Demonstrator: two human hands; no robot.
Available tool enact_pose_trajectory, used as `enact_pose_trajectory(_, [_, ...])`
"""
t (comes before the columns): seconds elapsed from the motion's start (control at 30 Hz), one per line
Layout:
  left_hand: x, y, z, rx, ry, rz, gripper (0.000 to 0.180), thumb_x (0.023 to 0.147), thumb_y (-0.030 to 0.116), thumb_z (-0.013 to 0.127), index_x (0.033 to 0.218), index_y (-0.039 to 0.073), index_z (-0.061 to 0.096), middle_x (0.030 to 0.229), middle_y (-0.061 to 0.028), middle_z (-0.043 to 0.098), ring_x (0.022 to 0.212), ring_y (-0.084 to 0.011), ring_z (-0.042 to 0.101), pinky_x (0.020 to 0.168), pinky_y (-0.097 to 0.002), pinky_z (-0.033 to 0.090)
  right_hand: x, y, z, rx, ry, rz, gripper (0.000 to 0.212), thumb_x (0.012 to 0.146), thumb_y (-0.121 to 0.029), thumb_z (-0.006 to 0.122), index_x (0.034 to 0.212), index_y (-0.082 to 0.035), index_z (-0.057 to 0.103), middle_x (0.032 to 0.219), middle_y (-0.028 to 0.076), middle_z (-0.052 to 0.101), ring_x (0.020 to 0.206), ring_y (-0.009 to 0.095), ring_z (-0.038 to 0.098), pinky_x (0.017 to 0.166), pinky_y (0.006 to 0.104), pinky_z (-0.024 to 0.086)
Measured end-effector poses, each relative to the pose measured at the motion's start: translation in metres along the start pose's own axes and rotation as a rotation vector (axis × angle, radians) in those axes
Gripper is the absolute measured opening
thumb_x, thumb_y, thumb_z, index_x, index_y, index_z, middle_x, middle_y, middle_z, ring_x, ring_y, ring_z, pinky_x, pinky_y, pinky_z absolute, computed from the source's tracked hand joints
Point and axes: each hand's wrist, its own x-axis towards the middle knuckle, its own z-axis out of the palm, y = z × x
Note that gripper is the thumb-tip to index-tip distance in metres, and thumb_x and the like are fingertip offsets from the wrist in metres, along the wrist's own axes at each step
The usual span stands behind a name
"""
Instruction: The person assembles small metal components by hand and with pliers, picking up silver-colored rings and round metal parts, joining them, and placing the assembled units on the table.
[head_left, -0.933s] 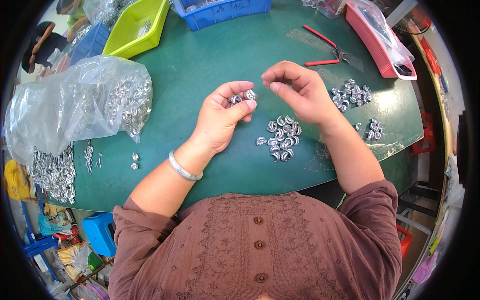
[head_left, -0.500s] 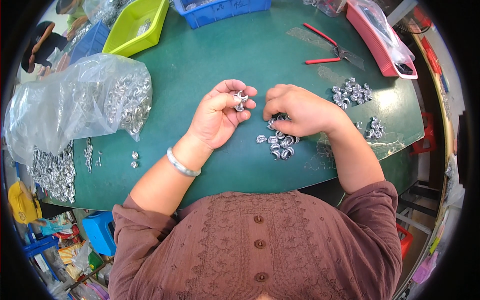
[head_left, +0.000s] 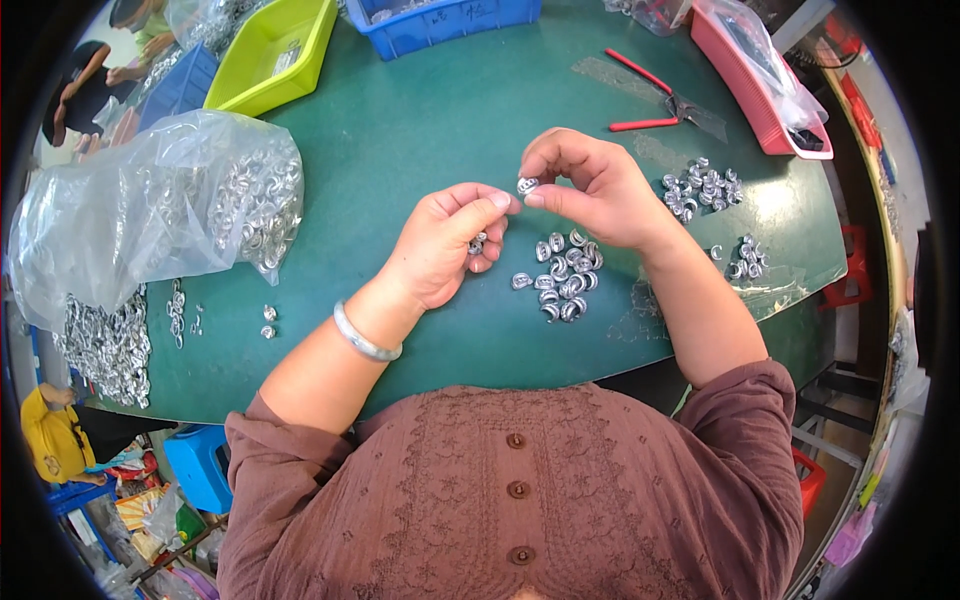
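Observation:
My left hand [head_left: 450, 238] is closed round a few small silver metal pieces [head_left: 478, 242], partly hidden by the fingers. Between the thumb and fingers of my right hand [head_left: 590, 188] is one small curved silver piece [head_left: 528, 185], raised above the table close to the left fingertips. Just below the right hand lies a loose pile of similar curved silver pieces [head_left: 568, 275] on the green table [head_left: 440, 110]. Two more heaps of them, a larger one [head_left: 703, 188] and a smaller one [head_left: 748, 259], rest farther right.
A clear plastic bag [head_left: 160, 200] of metal parts lies at left, above a heap of silver links [head_left: 105, 345]. Red-handled pliers [head_left: 645, 125], a pink basket [head_left: 760, 85], a yellow-green tray [head_left: 270, 60] and a blue bin [head_left: 450, 25] stand farther off. People are at upper left and lower left.
My right hand has lifted from the pile, up and slightly left, with a silver piece pinched in it. The left fingers have curled in over their pieces. A yellow-clothed person shows more at lower left.

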Motion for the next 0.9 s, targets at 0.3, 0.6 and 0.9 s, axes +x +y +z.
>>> enact_pose_trajectory(0.3, [-0.002,-0.003,0.006,0.055,0.044,0.161,0.016,0.083,0.02,0.059,0.088,0.005,0.06,0.065,0.0017,0.051,0.055,-0.0059,0.047,0.045,-0.0177,0.034,0.001,0.002,0.013,0.054,0.093,-0.144,0.023,0.072,0.002,0.064,0.093,0.0,0.055,0.084,0.002,0.056,0.077,0.009,0.053,0.072,0.0232,0.045])
enact_pose_trajectory(0.6, [-0.004,0.001,0.004,-0.033,0.003,0.168,0.016,0.085,0.012,0.048,0.089,0.005,0.061,0.065,0.0012,0.052,0.054,-0.0066,0.047,0.046,-0.0179,0.034,0.0,0.004,0.012,0.161,0.071,-0.054,0.015,0.077,-0.001,0.062,0.091,0.0,0.057,0.085,0.001,0.058,0.077,0.008,0.055,0.071,0.0223,0.046])
enact_pose_trajectory(0.9, [-0.002,-0.001,0.001,-0.066,0.0,0.147,0.014,0.085,0.02,0.054,0.083,0.007,0.058,0.065,0.0015,0.051,0.054,-0.0068,0.045,0.045,-0.0176,0.034,-0.002,-0.001,0.01,0.16,0.006,0.039,0.02,0.076,0.006,0.058,0.096,0.002,0.055,0.095,0.006,0.056,0.089,0.013,0.054,0.079,0.0258,0.045])
